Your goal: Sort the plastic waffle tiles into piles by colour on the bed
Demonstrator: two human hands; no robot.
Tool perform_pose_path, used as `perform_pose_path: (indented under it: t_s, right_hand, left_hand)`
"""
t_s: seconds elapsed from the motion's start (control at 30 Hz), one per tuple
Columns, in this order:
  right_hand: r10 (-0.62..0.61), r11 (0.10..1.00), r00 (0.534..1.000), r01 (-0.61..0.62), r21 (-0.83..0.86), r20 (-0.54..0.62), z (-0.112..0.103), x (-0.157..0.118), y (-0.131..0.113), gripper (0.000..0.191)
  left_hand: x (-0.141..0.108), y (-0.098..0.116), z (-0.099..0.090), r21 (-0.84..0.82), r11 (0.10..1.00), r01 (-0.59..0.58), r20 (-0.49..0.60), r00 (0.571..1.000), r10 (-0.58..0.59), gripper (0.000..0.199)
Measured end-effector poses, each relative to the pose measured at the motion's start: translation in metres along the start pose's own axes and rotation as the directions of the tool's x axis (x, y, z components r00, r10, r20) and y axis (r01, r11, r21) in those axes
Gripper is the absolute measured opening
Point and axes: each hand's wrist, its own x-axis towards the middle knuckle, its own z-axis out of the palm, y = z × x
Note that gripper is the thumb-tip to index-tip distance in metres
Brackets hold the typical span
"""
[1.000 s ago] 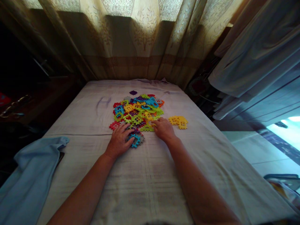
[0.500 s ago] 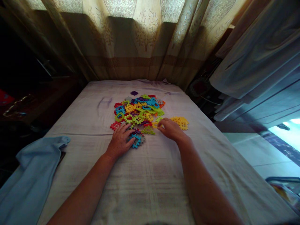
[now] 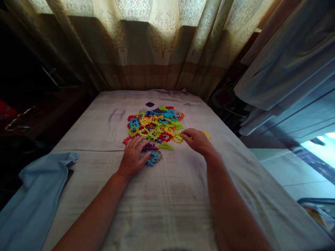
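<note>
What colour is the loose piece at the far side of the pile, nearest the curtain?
The loose piece is dark purple, seen in the head view.

Multicoloured notched plastic pieces (image 3: 154, 125) in a loose heap

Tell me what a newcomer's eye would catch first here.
Probably the multicoloured pile of interlocking plastic pieces, bright against the pale sheet, with the left hand on its near left edge and the right hand at its right. Next, perhaps, the patterned curtain behind, lit from above.
</note>
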Motion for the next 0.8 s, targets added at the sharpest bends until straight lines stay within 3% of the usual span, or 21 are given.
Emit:
perform_pose_path:
  t_s: [0.17, 0.33, 0.47, 0.57, 0.67, 0.73, 0.8]
  right_hand:
    - [-0.16, 0.981, 0.984, 0.149, 0.123, 0.083, 0.008, -0.002, -0.033, 0.021]
    - [-0.228, 0.964, 0.969, 0.212, 0.162, 0.092, 0.024, -0.002, -0.047, 0.018]
    - [-0.225, 0.964, 0.97, 0.208, 0.168, 0.092, 0.027, 0.0, -0.041, 0.021]
    - [-0.156, 0.98, 0.985, 0.147, 0.131, 0.067, 0.024, 0.003, -0.026, 0.026]
    - [0.004, 0.988, 0.997, 0.008, 0.153, -0.076, 0.023, 0.006, 0.001, 0.028]
    - [0.189, 0.968, 0.956, -0.143, 0.205, -0.227, 0.023, 0.008, 0.025, 0.03]
    - [0.379, 0.916, 0.856, -0.294, 0.273, -0.351, 0.023, 0.008, 0.051, 0.034]
  left_hand:
    - [0.001, 0.003, -0.003, -0.034, 0.999, -0.029, -0.113, 0.993, 0.025, 0.056]
    - [0.001, 0.001, -0.001, -0.05, 0.998, -0.027, -0.147, 0.989, 0.02, 0.028]
    - [0.003, 0.0, -0.002, -0.06, 0.997, -0.051, -0.202, 0.979, 0.038, 0.02]
    - [0.004, 0.0, -0.003, -0.046, 0.997, -0.059, -0.231, 0.972, 0.047, 0.017]
    - [0.004, 0.0, -0.004, -0.048, 0.997, -0.056, -0.228, 0.973, 0.044, 0.015]
    - [0.005, -0.001, -0.003, -0.058, 0.997, -0.045, -0.208, 0.978, 0.032, 0.015]
    - [0.005, -0.001, -0.003, -0.065, 0.997, -0.031, -0.191, 0.981, 0.018, 0.016]
